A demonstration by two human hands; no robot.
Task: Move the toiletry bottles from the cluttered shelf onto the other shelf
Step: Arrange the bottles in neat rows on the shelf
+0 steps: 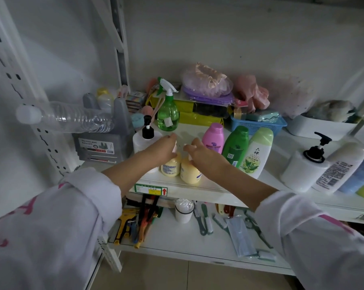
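Note:
Two small yellow pump bottles stand side by side at the front edge of the middle shelf (208,190). My left hand (162,150) curls over the pump head of the left yellow bottle (170,169). The fingertips of my right hand (202,154) pinch the pump head of the right yellow bottle (190,174). Just right of them stand a pink bottle (213,137), a dark green bottle (235,146) and a pale green-capped bottle (256,158). A white bottle with a black pump (144,139) stands behind my left hand, with a green spray bottle (168,116) further back.
At the right end are a white pump bottle (304,170), a leaning white bottle (340,166) and a blue bottle (363,172). A clear water bottle (72,118) juts out over a grey box (105,143). A blue basket (258,124) sits behind. The lower shelf (176,239) holds brushes and tools.

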